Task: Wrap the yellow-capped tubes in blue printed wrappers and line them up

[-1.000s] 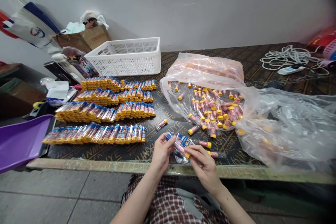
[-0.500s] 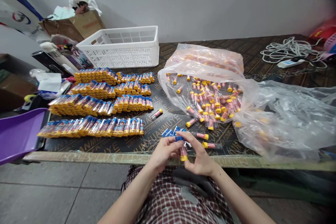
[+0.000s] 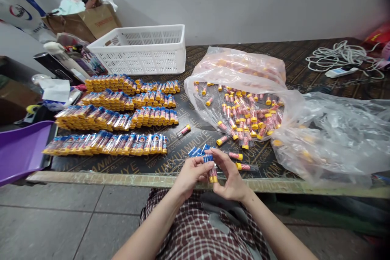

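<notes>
Near the table's front edge, my left hand (image 3: 191, 175) grips a small clear tube (image 3: 212, 173) with a blue top and a yellow bottom cap. My right hand (image 3: 230, 176) curls around the tube's right side, its thumb and fingertips close to it. Just behind my fingers lie several blue caps (image 3: 195, 152). Two yellow-capped tubes (image 3: 243, 167) rest to the right of my right hand. A single tube (image 3: 183, 131) lies apart on the dark tabletop. Blue-and-yellow tubes (image 3: 138, 144) stand packed in rows on the left. An open plastic bag (image 3: 202, 109) holds many yellow-capped tubes.
A white basket (image 3: 143, 60) stands behind the rows. The purple dustpan-like tray (image 3: 21, 150) is at the far left, with a paper bag (image 3: 100, 22) at the back. Crumpled clear plastic (image 3: 329, 142) covers the right side. A coiled white cable (image 3: 338, 59) lies back right.
The view has shifted slightly. Both hands remain around the tube, which now looks more upright, and my left thumb lies across it.
</notes>
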`<state>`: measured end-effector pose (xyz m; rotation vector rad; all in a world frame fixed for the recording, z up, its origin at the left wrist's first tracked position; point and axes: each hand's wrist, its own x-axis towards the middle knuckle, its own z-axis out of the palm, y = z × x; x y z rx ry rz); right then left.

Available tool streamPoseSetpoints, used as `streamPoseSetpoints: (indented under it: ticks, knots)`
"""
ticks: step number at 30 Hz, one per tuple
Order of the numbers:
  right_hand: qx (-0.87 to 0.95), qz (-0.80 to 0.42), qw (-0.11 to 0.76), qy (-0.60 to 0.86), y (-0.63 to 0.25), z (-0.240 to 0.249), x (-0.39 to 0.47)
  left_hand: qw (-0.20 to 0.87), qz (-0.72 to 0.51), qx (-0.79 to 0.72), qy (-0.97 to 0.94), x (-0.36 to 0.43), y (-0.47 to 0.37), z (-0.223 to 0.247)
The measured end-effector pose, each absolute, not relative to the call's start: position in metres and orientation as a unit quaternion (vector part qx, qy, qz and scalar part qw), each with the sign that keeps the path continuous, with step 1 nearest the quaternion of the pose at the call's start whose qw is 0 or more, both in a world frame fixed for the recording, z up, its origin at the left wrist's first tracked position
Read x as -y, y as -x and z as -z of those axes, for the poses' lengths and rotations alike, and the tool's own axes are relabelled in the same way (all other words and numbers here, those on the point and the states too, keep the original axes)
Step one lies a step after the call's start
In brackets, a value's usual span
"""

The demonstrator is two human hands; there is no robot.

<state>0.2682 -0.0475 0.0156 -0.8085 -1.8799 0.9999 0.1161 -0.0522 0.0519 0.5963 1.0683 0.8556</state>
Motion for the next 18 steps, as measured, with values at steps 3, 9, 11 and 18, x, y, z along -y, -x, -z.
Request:
streamPoseSetpoints:
  ticks: [3, 9, 11, 18]
  knots:
    - [0.746, -0.404, 0.42, 0.321, -0.267, -0.015, 0.048, 0.735, -0.393, -0.484, -0.268, 0.053, -0.116, -0.051]
    - [0.777, -0.427, 0.345, 0.307, -0.266, -0.029, 0.029, 0.717, -0.412, -0.49, -0.277, 0.046, -0.103, -0.046]
    - [0.793, -0.401, 0.331, 0.318, -0.262, -0.03, 0.009, 0.66, -0.42, -0.533, -0.323, 0.039, -0.088, -0.043]
    - [0.88, -0.19, 0.179, 0.396, -0.208, -0.003, -0.073, 0.151, -0.225, -0.767, -0.582, 0.012, -0.052, -0.035]
